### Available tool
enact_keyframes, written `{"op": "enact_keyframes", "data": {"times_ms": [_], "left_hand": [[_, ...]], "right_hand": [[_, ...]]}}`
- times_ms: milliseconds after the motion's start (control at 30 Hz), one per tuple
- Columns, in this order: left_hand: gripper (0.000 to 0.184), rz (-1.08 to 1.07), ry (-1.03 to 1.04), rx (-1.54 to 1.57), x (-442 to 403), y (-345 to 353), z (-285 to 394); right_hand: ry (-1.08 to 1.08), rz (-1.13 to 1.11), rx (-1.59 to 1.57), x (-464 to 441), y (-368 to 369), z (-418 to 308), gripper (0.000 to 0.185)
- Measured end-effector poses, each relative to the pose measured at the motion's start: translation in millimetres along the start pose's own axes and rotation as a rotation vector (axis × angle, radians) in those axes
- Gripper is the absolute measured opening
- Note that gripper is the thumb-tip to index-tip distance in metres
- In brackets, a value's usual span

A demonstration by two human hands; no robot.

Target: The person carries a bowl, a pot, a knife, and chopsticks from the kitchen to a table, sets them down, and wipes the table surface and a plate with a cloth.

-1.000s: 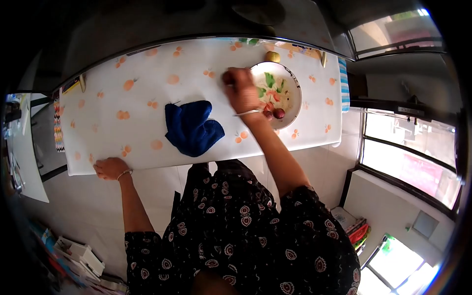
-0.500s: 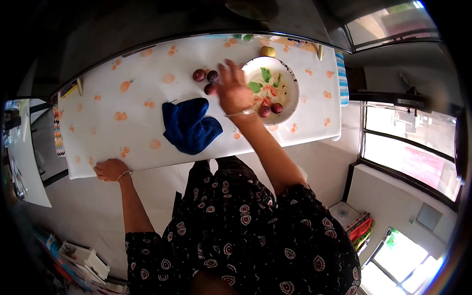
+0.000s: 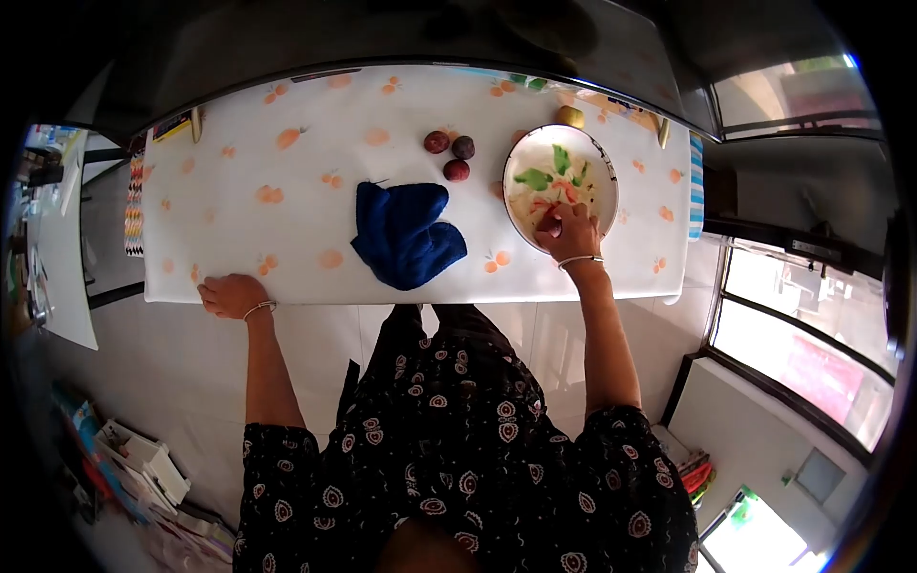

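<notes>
My right hand [image 3: 574, 232] is inside the white enamel bowl [image 3: 611, 196], fingers closed around a plum [image 3: 551, 227] that is partly hidden. The bowl has a dark, chipped rim and a green leaf and red flower pattern. Another plum that lay in it is hidden by the hand. Three dark red plums [image 3: 457, 170] sit together on the tablecloth to the left of the bowl. My left hand [image 3: 235, 296] rests on the table's near left edge, fingers slightly bent and apart, holding nothing. Between the hands lies a crumpled dark blue cloth [image 3: 403, 234].
A white tablecloth [image 3: 315, 224] with orange fruit prints covers the table. Behind the bowl is a yellowish round fruit [image 3: 570, 116]. A dark glossy surface [image 3: 401, 33] borders the far side. Windows [image 3: 802, 315] stand on the right.
My right hand has moved from beside the loose plums to the right, down into the bowl, and closed on a plum there. The view has shifted; my left hand stays at the table edge.
</notes>
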State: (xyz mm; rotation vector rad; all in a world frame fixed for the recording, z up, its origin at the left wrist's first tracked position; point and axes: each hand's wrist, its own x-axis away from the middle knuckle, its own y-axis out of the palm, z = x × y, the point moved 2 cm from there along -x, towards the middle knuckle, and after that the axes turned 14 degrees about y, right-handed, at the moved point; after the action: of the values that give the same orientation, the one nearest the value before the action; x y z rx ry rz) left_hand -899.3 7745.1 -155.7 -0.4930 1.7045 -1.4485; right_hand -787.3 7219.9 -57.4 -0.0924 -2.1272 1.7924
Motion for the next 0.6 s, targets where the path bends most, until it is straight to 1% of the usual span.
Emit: {"op": "enact_keyframes", "data": {"times_ms": [100, 200, 233, 267, 300, 333, 367, 467, 500, 600], "left_hand": [[0.031, -0.031, -0.017, 0.012, 0, -10, 7], [0.029, -0.026, -0.018, 0.010, 0, -13, 8], [0.029, -0.016, -0.016, 0.012, 0, -13, 9], [0.028, -0.001, -0.011, 0.009, 0, -12, 9], [0.028, 0.015, -0.006, 0.005, 1, -11, 8], [0.027, 0.031, 0.000, 0.000, 1, -10, 8], [0.027, 0.037, 0.001, 0.001, 1, -10, 7], [0.026, 0.045, 0.003, -0.003, 0, -9, 7], [0.026, 0.045, 0.003, -0.009, 0, -8, 6], [0.026, 0.038, 0.013, -0.024, -1, -10, 9]], "right_hand": [[0.036, -0.310, -0.492, -18, 7, 6, 0.032], [-0.108, -0.059, -0.537, -16, -32, -51, 0.033], [-0.233, 0.051, -0.457, -24, -30, -67, 0.030], [-0.290, 0.083, -0.455, -31, -35, -89, 0.031], [-0.249, 0.029, -0.509, -43, -31, -108, 0.037], [-0.326, 0.142, -0.474, -48, -31, -127, 0.038], [-0.248, 0.089, -0.314, -56, -30, -146, 0.040], [-0.056, 0.083, -0.174, -81, 2, -173, 0.045], [-0.047, -0.002, -0.083, -91, 13, -178, 0.048], [-0.079, -0.030, -0.032, -90, 17, -182, 0.042]]}}
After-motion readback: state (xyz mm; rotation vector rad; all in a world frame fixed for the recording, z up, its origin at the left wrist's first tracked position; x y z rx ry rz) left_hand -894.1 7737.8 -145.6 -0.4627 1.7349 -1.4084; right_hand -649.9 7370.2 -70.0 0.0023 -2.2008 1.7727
